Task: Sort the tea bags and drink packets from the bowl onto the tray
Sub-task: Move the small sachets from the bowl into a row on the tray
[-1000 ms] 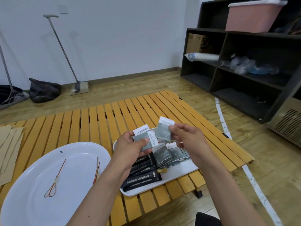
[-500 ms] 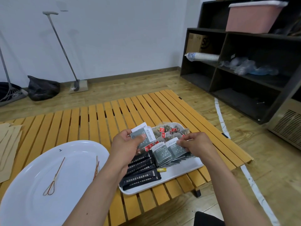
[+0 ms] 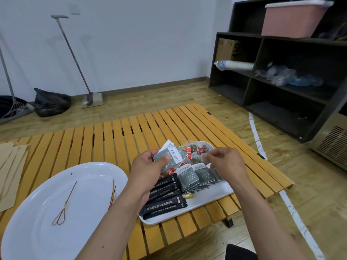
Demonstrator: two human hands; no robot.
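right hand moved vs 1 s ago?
Yes. The right hand came down from beside the packets held in the left hand to the rows on the tray.

Both your forearms reach forward, bare, converging ahead of you. Your left hand (image 3: pixel 150 166) is curled, thumb pressed on top, fingers wrapped underneath what it grips. Your right hand (image 3: pixel 225 162) sits just beside it, knuckles up, fingertips (image 3: pixel 206 157) bent inward in a pinch.

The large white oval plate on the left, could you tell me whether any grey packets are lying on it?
No, the white oval plate holds only thin looped sticks, no packets.
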